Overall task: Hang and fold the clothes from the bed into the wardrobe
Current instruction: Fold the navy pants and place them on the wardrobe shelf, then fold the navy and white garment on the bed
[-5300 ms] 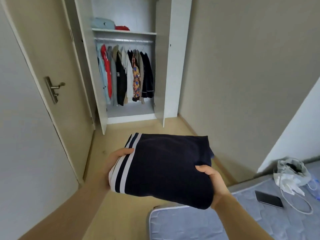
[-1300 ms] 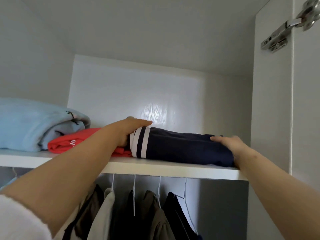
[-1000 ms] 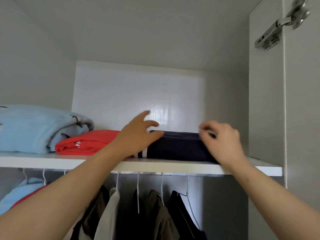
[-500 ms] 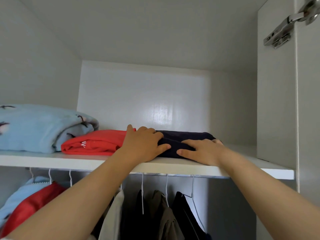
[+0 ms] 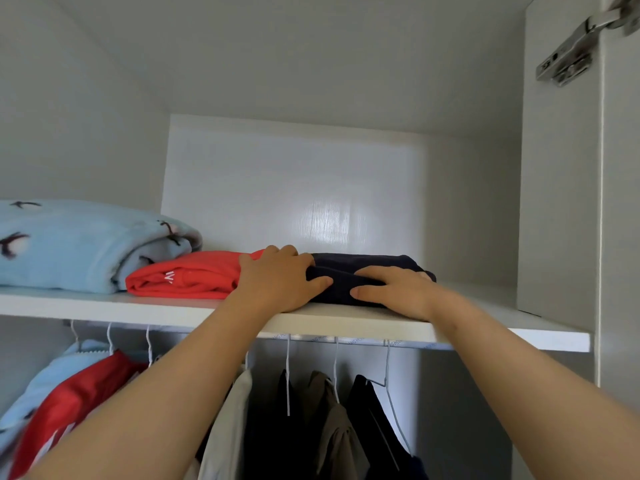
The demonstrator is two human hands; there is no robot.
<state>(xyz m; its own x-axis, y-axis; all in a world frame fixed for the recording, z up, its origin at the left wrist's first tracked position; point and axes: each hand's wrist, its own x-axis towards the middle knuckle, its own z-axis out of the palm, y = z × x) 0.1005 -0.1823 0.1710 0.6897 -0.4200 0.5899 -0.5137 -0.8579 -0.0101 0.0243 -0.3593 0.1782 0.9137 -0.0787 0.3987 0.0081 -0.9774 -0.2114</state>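
Our left hand (image 5: 277, 282) and right hand (image 5: 398, 289) lie flat, fingers loosely spread, on the folded navy garment (image 5: 367, 271). It has slid deeper onto the shelf (image 5: 138, 308), touching the red top (image 5: 183, 275); this piece looks stowed.

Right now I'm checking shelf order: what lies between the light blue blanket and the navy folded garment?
In the head view, the folded red garment lies between the light blue blanket and navy garment.
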